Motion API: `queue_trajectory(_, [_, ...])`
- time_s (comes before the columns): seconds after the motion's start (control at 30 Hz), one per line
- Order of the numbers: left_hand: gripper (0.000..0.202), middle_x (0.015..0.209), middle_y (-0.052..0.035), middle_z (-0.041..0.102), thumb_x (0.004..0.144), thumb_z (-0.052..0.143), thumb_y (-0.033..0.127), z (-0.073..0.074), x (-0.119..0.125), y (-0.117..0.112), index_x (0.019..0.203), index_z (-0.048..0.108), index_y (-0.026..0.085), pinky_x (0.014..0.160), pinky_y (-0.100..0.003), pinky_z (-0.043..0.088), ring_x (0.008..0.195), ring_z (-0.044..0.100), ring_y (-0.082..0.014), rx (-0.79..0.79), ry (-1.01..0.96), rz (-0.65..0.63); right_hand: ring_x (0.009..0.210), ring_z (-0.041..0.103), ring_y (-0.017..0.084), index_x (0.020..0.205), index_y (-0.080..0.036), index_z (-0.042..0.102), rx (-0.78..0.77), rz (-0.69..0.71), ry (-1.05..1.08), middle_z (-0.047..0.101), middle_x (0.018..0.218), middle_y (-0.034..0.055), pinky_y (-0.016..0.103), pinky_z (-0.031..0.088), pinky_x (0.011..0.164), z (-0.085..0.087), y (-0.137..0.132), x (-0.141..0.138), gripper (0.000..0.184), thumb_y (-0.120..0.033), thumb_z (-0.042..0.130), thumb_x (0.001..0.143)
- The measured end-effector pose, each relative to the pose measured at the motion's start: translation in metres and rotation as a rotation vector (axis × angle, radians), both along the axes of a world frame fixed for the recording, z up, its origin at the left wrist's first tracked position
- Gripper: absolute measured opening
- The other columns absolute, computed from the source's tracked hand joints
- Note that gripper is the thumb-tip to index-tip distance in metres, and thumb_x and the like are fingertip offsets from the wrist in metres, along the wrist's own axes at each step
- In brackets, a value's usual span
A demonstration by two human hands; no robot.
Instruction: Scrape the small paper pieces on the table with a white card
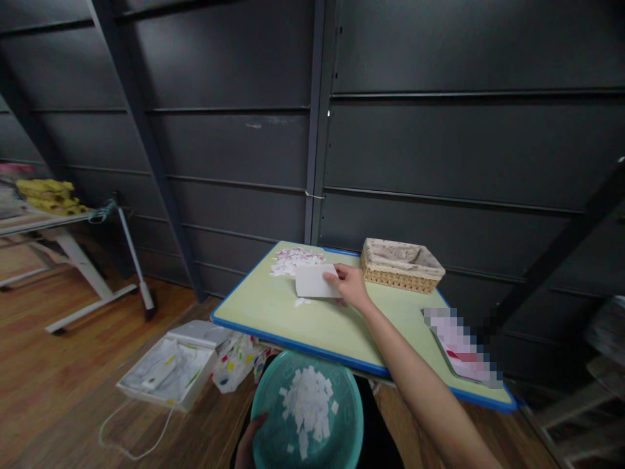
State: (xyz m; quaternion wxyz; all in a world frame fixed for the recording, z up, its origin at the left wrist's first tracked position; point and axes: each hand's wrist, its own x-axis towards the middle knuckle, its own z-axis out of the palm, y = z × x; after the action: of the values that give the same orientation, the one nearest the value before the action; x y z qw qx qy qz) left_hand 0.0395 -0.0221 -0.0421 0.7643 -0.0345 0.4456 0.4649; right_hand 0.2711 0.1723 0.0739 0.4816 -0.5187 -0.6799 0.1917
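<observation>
My right hand (pixel 350 284) is closed on a white card (pixel 311 282), thumb on the near face, and holds it above the pale green table (pixel 258 305). A few small white scraps (pixel 302 301) lie just below the card. Behind it spreads a heap of white and reddish paper scraps (pixel 289 259). In front of the table, a teal plastic basin (pixel 352 423) sits at my lap with many small white paper pieces (pixel 308 402) inside. My left hand (pixel 251 438) grips the basin at its left rim; part of that hand is out of frame.
A fabric-lined wicker basket (pixel 403 280) stands at the table's back right. A blurred-out flat object (pixel 461 355) lies at the right edge. On the floor at left are an open white box (pixel 168 371) with a cord and a dotted plastic bag (pixel 237 365). Dark wall panels rise behind.
</observation>
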Motion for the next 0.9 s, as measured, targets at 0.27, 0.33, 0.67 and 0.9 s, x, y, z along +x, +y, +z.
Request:
queue_trajectory(0.27, [0.029,0.123,-0.0067,0.062,0.085,0.057,0.035,-0.002,-0.004,0.008,0.112,0.062,0.026,0.081,-0.046,0.053,0.103,0.060,-0.0264,-0.031,0.006,-0.002,0.051,0.056,0.015,0.086,-0.014,0.071,-0.070,-0.050,-0.071,0.069,0.073,0.0044,0.022,0.035,0.042,0.005,-0.001,0.005,0.028,-0.035,0.054,0.077])
queue_trajectory(0.33, [0.032,0.123,-0.0074,0.063,0.085,0.057,0.035,-0.005,-0.003,0.012,0.115,0.060,0.025,0.083,-0.047,0.053,0.104,0.061,-0.0268,-0.053,0.010,-0.006,0.051,0.057,0.015,0.086,-0.015,0.071,-0.062,-0.059,-0.077,0.069,0.072,0.0041,0.022,0.035,0.043,0.006,-0.001,0.005,0.028,-0.035,0.054,0.077])
queue_trajectory(0.67, [0.076,0.104,-0.0166,0.076,0.068,0.070,0.026,-0.037,0.000,0.010,0.139,0.045,0.015,0.090,-0.057,0.049,0.098,0.068,-0.0404,-0.068,0.035,0.043,0.060,0.058,0.017,0.082,-0.013,0.072,0.011,-0.062,-0.141,0.071,0.073,0.0061,0.025,0.040,0.054,0.010,0.000,0.014,0.025,-0.030,0.056,0.075])
queue_trajectory(0.9, [0.071,0.104,-0.0194,0.076,0.073,0.064,0.029,-0.031,0.001,0.014,0.138,0.044,0.010,0.090,-0.057,0.049,0.097,0.068,-0.0404,-0.091,0.006,0.021,0.059,0.056,0.016,0.078,-0.011,0.070,-0.050,0.053,-0.058,0.067,0.070,0.0055,0.023,0.036,0.050,0.015,-0.002,0.014,0.027,-0.034,0.058,0.071])
